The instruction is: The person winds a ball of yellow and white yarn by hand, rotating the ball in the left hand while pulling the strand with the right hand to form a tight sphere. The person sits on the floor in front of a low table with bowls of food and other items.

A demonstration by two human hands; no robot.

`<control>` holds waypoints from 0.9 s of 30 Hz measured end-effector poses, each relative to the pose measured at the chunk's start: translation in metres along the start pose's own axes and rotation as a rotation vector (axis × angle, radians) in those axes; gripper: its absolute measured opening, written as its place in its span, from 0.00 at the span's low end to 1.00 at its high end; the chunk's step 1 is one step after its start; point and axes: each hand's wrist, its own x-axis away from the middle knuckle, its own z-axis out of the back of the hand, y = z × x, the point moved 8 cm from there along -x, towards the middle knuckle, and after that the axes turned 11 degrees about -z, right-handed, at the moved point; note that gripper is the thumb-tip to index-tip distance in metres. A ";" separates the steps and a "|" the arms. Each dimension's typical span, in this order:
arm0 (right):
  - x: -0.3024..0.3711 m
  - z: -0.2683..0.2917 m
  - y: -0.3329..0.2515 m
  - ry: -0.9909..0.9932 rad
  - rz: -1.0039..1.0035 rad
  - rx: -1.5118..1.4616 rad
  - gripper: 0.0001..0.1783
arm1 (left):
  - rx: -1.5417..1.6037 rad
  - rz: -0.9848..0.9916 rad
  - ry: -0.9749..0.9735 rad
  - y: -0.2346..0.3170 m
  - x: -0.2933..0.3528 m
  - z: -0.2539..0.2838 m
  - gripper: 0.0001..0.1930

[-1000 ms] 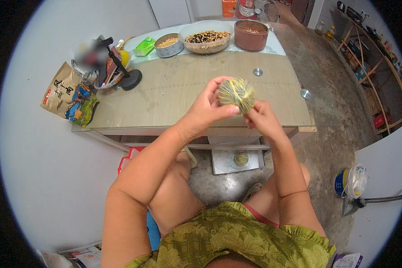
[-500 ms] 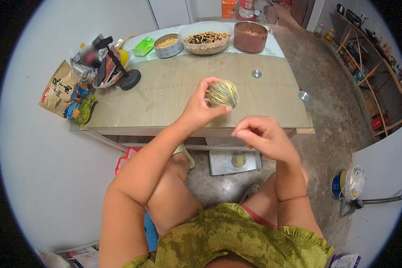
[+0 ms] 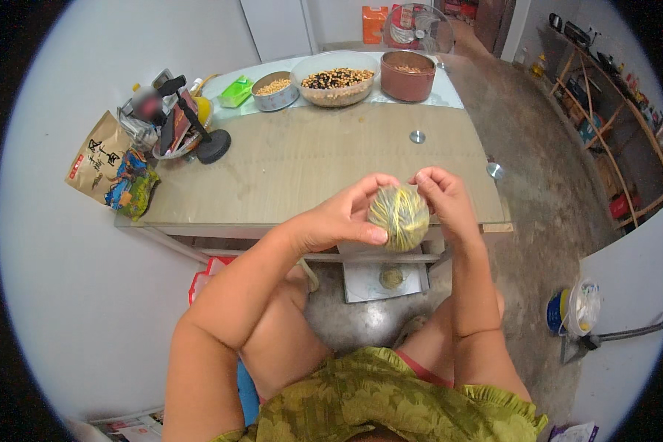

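A round ball of yellow and grey yarn (image 3: 398,218) is held above the table's near edge. My left hand (image 3: 346,214) is closed round its left side, the thumb low on the front and the fingers behind. At the ball's upper right, my right hand (image 3: 449,199) has thumb and forefinger pinched together. Whatever lies in that pinch is too fine to make out. Below, a second, smaller yarn ball (image 3: 392,277) rests in a shallow pale tray (image 3: 361,292) on the floor under the table.
Along the table's (image 3: 295,155) far side stand a green box (image 3: 236,92), a tin of yellow kernels (image 3: 275,102), a clear bowl of mixed kernels (image 3: 337,99) and a brown pot (image 3: 407,82). A black stand (image 3: 214,146) and a paper bag (image 3: 96,158) are on the left.
The yarn ball in my left hand has come nearer and to the right, and has turned. My right hand has risen from below and apart to the ball's upper right side.
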 end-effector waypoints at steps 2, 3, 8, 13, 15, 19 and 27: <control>-0.008 -0.007 0.017 -0.044 -0.024 -0.002 0.12 | -0.039 -0.119 0.122 0.010 -0.001 0.012 0.42; -0.007 -0.012 0.022 -0.071 -0.062 0.006 0.12 | -0.049 -0.177 0.190 0.015 -0.001 0.019 0.42; 0.010 -0.047 0.020 -0.183 -0.002 0.274 0.14 | -0.062 -0.386 0.467 0.032 0.002 0.050 0.38; 0.033 -0.080 0.009 -0.320 0.099 0.386 0.13 | -0.217 -0.414 0.614 0.034 0.008 0.074 0.37; 0.039 -0.083 0.005 -0.362 0.074 0.393 0.12 | -0.332 -0.418 0.632 0.033 0.008 0.080 0.37; 0.053 -0.082 -0.017 -0.372 0.090 0.365 0.09 | -0.638 -0.406 0.622 0.028 0.011 0.093 0.37; 0.039 -0.012 -0.042 -0.114 0.071 0.078 0.08 | -0.513 -0.106 0.279 0.005 -0.003 0.063 0.35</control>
